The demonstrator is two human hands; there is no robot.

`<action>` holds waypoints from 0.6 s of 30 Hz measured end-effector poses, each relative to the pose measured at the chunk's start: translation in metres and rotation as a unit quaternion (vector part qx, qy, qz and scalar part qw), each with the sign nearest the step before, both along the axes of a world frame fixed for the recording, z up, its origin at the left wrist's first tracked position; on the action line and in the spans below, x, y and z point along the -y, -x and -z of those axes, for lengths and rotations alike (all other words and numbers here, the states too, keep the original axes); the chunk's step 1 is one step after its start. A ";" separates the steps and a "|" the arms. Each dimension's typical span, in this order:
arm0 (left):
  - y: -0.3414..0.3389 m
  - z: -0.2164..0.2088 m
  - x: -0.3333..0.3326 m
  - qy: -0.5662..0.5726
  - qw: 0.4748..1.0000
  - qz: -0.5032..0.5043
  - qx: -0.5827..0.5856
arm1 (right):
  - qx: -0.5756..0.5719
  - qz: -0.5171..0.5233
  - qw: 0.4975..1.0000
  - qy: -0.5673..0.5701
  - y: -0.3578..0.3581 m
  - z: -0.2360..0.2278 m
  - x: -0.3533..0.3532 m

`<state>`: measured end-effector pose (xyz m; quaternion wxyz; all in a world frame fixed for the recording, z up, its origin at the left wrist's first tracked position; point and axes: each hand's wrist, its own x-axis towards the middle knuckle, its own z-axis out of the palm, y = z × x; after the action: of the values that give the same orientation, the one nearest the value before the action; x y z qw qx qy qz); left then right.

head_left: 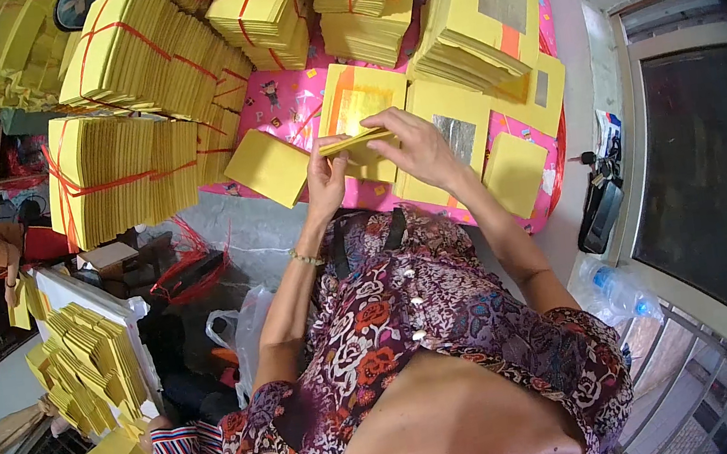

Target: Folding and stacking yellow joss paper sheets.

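Between my two hands a folded yellow paper (358, 139) is held up above the pink table, its layers seen edge-on. My left hand (326, 177) pinches its left end, thumb in front. My right hand (420, 148) grips the right part, with the fingers bent over the top edge. Behind and under my hands lies a yellow sheet with an orange print (344, 92). To the right of it are yellow sheets with a silver square (459, 137). A plain yellow piece (269, 168) lies left of my left hand, and another yellow piece (517, 172) lies right of my right wrist.
Tall bundles of yellow folded paper tied with red string (122, 171) line the table's left and back. A high stack of silver-squared sheets (469, 20) stands back right. At left, two other people work by a white table (136, 349) heaped with yellow paper. A plastic bottle (615, 286) is at right.
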<state>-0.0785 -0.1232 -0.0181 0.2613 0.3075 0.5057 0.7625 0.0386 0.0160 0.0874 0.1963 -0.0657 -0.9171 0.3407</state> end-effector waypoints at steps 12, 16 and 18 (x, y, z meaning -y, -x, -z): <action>-0.001 0.023 -0.001 0.047 0.995 -0.033 -0.077 | 0.051 0.001 0.968 -0.244 0.002 0.014 0.017; -0.003 0.020 -0.001 0.060 0.995 -0.035 -0.078 | 0.063 0.012 0.969 -0.239 -0.001 0.017 0.018; -0.002 0.019 -0.001 0.054 0.995 -0.031 -0.082 | 0.065 0.014 0.969 -0.238 -0.001 0.019 0.019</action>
<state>-0.0761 -0.1223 -0.0370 0.2111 0.3384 0.5750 0.7143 0.0395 -0.0025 0.0685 0.1508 -0.0524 -0.9816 0.1045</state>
